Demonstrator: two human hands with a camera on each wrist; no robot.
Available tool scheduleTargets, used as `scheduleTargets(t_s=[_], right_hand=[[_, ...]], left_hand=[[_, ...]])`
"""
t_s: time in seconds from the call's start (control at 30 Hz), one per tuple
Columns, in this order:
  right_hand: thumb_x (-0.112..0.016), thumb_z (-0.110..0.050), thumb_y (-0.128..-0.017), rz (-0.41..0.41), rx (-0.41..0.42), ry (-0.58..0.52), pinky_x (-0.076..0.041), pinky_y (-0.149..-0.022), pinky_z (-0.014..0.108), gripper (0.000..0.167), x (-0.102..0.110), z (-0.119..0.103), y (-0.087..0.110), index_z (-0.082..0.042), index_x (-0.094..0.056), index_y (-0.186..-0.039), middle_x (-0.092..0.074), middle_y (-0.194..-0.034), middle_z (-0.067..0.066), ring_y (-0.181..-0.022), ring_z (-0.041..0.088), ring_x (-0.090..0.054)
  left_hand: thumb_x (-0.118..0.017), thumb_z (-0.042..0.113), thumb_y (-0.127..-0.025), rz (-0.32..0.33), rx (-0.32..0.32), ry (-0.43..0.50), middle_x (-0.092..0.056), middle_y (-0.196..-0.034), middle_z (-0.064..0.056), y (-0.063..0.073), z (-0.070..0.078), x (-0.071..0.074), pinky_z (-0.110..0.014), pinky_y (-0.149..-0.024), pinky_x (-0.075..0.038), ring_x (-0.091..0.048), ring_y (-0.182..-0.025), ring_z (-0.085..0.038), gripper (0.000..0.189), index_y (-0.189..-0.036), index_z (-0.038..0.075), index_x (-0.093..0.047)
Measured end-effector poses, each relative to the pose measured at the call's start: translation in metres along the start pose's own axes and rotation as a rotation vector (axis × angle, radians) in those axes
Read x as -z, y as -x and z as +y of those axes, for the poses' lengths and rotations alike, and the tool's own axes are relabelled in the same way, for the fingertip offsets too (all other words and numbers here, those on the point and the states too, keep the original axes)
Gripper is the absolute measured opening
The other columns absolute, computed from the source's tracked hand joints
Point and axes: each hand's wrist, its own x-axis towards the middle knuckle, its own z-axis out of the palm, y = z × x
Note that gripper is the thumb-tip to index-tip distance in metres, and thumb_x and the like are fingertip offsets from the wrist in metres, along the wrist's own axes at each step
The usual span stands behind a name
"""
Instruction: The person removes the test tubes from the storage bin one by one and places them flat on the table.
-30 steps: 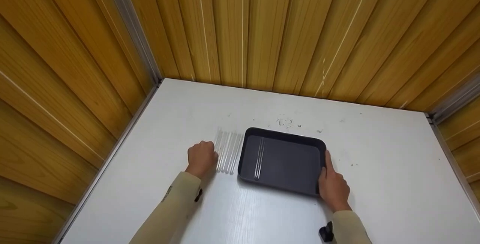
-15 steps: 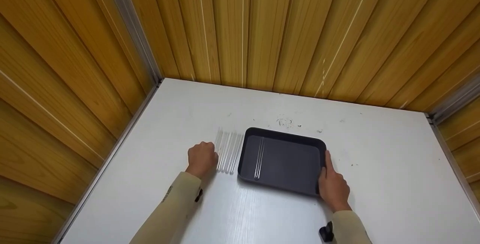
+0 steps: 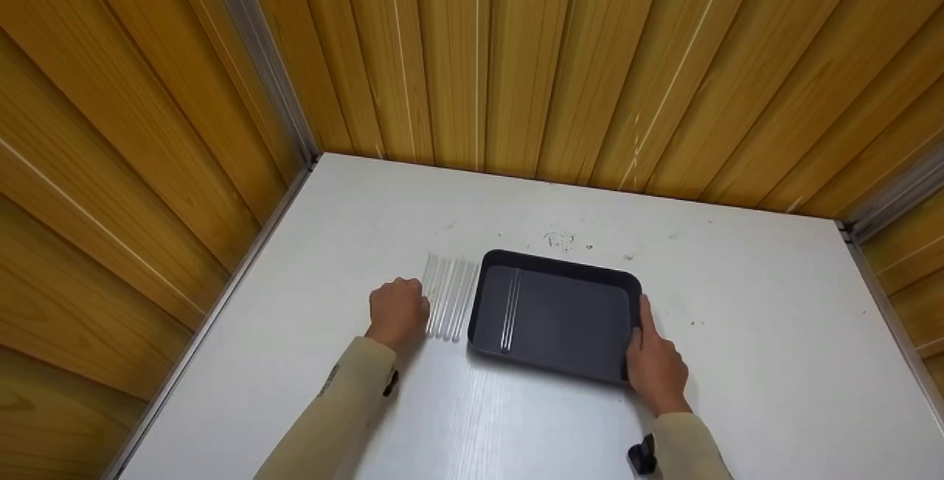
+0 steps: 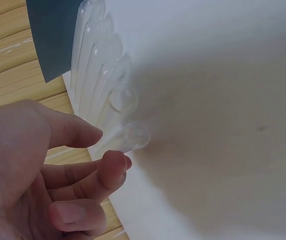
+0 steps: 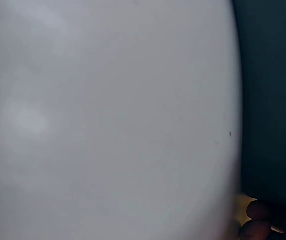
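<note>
In the head view, my left hand (image 3: 398, 312) is at the left end of a row of clear glass test tubes (image 3: 450, 299) lying side by side on the table. Its thumb and forefinger pinch the outermost test tube (image 4: 138, 135) in the left wrist view, near its rounded end; the other fingers are curled. My right hand (image 3: 655, 369) grips the right wall of a dark grey rectangular tray (image 3: 568, 325), thumb at the rim. Clear tubes (image 3: 509, 310) lie along the tray's left side; their exact number is hard to make out. The right wrist view shows only some fingertips (image 5: 259, 220).
The white table (image 3: 354, 222) has dark scuff marks (image 3: 559, 242) behind the tray. Wood-patterned panels (image 3: 516, 60) wall in its back and sides. The test-tube row lies close against the tray's left wall.
The far end of the leftmost test tube has shifted slightly nearer. Both hands and the tray have stayed in place.
</note>
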Motion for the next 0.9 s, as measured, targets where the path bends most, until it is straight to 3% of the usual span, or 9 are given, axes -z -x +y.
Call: scheduleTargets(t_s=[0.5,0.77,0.9], right_hand=[[-0.031,-0.019,-0.103,-0.006,0.003,-0.003,-0.027,-0.044,0.031,0.058,0.0001,0.0008,-0.0002,-0.021,-0.009,-0.156,-0.048,-0.052,0.007,-0.045,0.017,-0.039],[-0.031,-0.019,-0.103,-0.022,-0.003,-0.001,-0.027,-0.043,0.031,0.058,0.0011,0.0011,-0.0001,-0.022,-0.008,-0.156,-0.048,-0.051,0.007,-0.044,0.017,-0.039],[-0.031,-0.019,-0.103,-0.024,-0.004,-0.003,-0.027,-0.043,0.031,0.058,0.0013,0.0012,-0.0004,-0.021,-0.008,-0.156,-0.048,-0.051,0.007,-0.044,0.017,-0.039]], left_hand=[[-0.065,0.022,-0.088,-0.008,0.001,-0.020,-0.049,-0.056,-0.001,-0.0017,0.0013,0.0087,-0.032,-0.046,-0.037,-0.037,-0.051,-0.014,0.025,-0.069,0.006,-0.062],[-0.063,0.017,-0.086,0.025,-0.018,0.007,-0.026,-0.052,0.005,-0.0004,-0.0006,0.0077,-0.029,-0.042,-0.025,-0.026,-0.049,-0.013,0.040,-0.055,0.014,-0.038],[-0.064,0.017,-0.085,0.049,-0.021,0.005,-0.032,-0.052,0.004,0.0001,0.0006,0.0084,-0.031,-0.042,-0.028,-0.028,-0.049,-0.013,0.037,-0.055,0.013,-0.043]])
